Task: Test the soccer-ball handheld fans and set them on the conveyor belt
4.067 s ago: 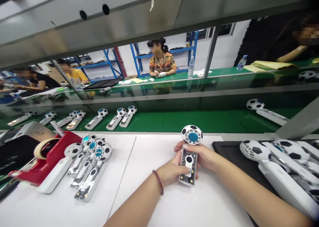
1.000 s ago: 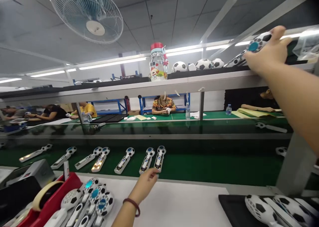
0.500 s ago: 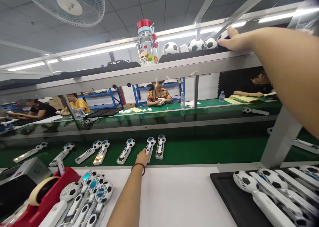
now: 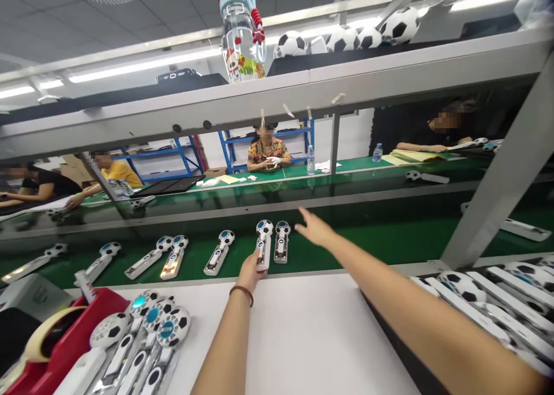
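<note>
Green conveyor belt (image 4: 367,242) runs past the white worktop (image 4: 294,325). On it, the left hand (image 4: 250,269) closes its fingers around a football-headed fan (image 4: 262,245)'s handle. Just right of them, the right hand (image 4: 315,228) hovers spread open, holding nothing.

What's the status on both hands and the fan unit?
Left hand gripping white football-head handheld fan on green conveyor belt. Right hand open above belt, holding nothing. Second fan close alongside.

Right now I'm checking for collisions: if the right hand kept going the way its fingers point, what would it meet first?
Probably nothing near: the open right hand points over the green conveyor belt toward the grey metal frame rail; depth is unclear.
</note>
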Demonstrator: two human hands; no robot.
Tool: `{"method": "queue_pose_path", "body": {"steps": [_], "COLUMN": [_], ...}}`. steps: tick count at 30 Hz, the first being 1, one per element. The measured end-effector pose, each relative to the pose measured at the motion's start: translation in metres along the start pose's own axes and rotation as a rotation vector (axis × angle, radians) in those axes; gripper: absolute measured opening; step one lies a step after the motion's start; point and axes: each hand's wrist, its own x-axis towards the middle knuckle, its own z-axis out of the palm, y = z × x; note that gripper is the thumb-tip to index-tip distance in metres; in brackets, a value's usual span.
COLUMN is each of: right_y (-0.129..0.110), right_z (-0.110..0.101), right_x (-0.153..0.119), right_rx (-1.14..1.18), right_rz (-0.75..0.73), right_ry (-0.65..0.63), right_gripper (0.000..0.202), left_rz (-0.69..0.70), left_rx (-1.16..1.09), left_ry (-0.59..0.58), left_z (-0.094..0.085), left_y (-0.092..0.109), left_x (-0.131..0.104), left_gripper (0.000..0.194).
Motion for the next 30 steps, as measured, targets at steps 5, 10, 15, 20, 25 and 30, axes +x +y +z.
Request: {"method": "queue_pose_path", "body": {"steps": [5,10,15,20,25,30], "right_y": [0.026,0.029,0.039,0.039,0.031,0.044], "right_z": [0.11,0.126,0.097,0.041,-0.008,-0.014], "right_x": [0.013,0.02,-0.009,-0.039,-0.062,-0.091], "right_rx": [0.06,0.291,0.718,1.083,1.289,1.275], "right_rz": [0.297,0.363,0.28,0.289,0.36,0.266], "right_ry": [-0.237,-0.226,-0.109,-0.035,-0.082,-0.027], "right_gripper": [0.079,0.087,0.091,0.081,0.054,0.053], "left_rz": [0.134,0.166,0.063,-0.026,0.144,0.351], "left_rx": [-0.28,-0.392,-0.422,-0.407,-0.366,-0.163], "left_ry": [-0.098,-0.105,-0.078,-0.183,-0.303,-0.233], "left_z": [0.006,-0.002,0.005,0.031,0.046,0.048], "left_y": [0.01,0.024,0.008,-0.002,0.011,0.013], "left_x": [-0.051,-0.077,-0.092,-0.11,-0.113,-0.096], "left_gripper": [0.051,0.063,0.054,0.062,0.06,0.068]}}
